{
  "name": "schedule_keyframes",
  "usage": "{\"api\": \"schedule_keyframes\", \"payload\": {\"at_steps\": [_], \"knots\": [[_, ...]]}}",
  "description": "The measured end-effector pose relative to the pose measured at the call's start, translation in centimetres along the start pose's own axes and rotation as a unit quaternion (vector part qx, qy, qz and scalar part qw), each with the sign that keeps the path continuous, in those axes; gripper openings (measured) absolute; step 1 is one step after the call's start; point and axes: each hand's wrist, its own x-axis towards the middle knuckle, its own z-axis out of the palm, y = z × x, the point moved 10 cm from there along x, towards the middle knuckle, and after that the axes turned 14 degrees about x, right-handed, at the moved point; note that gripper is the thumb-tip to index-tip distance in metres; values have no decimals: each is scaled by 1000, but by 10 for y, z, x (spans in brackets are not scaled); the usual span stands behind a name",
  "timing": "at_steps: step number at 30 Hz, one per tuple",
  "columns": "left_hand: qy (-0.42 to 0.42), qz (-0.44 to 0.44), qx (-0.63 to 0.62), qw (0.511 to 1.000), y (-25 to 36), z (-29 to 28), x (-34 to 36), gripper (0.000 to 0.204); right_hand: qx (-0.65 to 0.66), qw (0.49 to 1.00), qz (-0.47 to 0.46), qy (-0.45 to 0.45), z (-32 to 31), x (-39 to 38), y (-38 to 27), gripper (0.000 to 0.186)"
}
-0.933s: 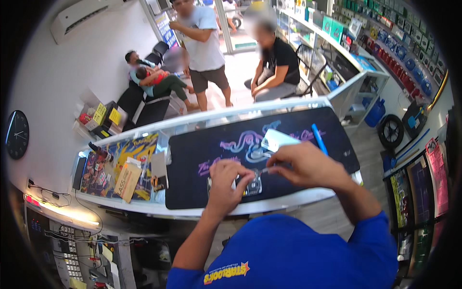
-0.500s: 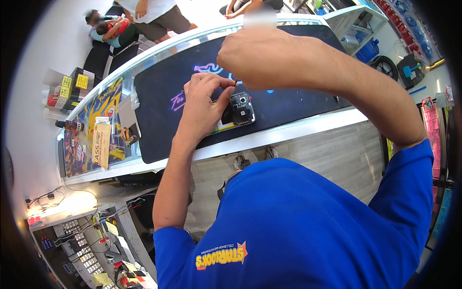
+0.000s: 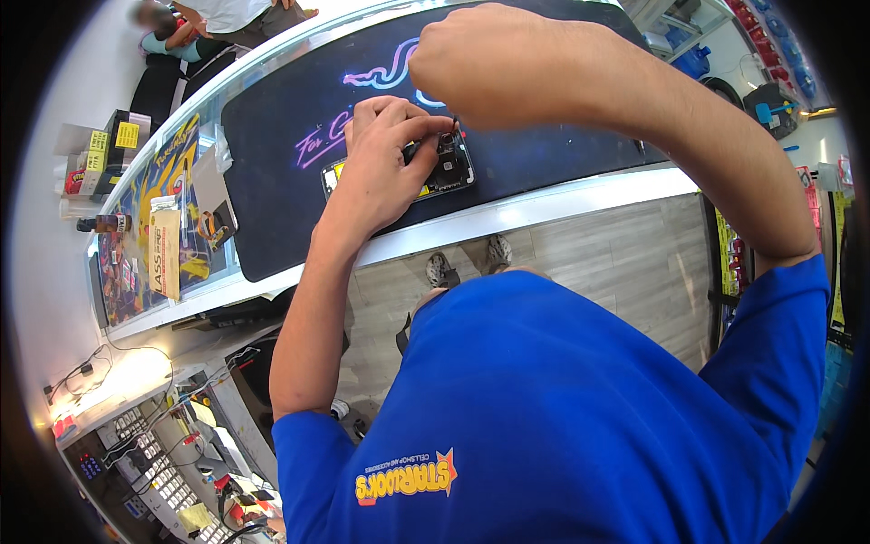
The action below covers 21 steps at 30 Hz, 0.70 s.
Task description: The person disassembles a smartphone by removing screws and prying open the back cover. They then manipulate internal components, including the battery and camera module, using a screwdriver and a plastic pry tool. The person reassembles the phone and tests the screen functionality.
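An opened phone (image 3: 448,169), its dark inner parts and a yellow patch showing, lies on the black mat (image 3: 272,208). Over its middle, my left hand (image 3: 381,163) is curled, its thumb on the phone and its index finger reaching the far edge. My right hand (image 3: 485,68) is a fist just above that edge. A thin dark shaft, like a screwdriver's (image 3: 456,121), comes down below the fist beside my left fingertip; its handle is hidden in the fist.
At the left of the glass counter lie a tan packet (image 3: 165,254), a small dark bottle (image 3: 104,223) and a grey panel (image 3: 214,195). Boxes (image 3: 127,145) stand behind. Seated and standing people (image 3: 240,23) are beyond the counter; a cluttered workbench (image 3: 163,453) is lower left.
The whole view has shifted, with the phone and mat higher up in it. My left thumb and index finger are farther apart. My right hand stays a fist over the phone.
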Motion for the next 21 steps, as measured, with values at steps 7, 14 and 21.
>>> {"api": "schedule_keyframes", "payload": {"at_steps": [7,14,21], "knots": [[23,14,37,999,6,1,1,25,37,998,-26,-37,3,-4,5,21],[38,20,50,998,9,0,-1,24,34,998,-24,-48,5,-4,3,19],[27,24,70,997,12,-3,-2,28,29,999,-2,-46,12,-1,1,20]]}}
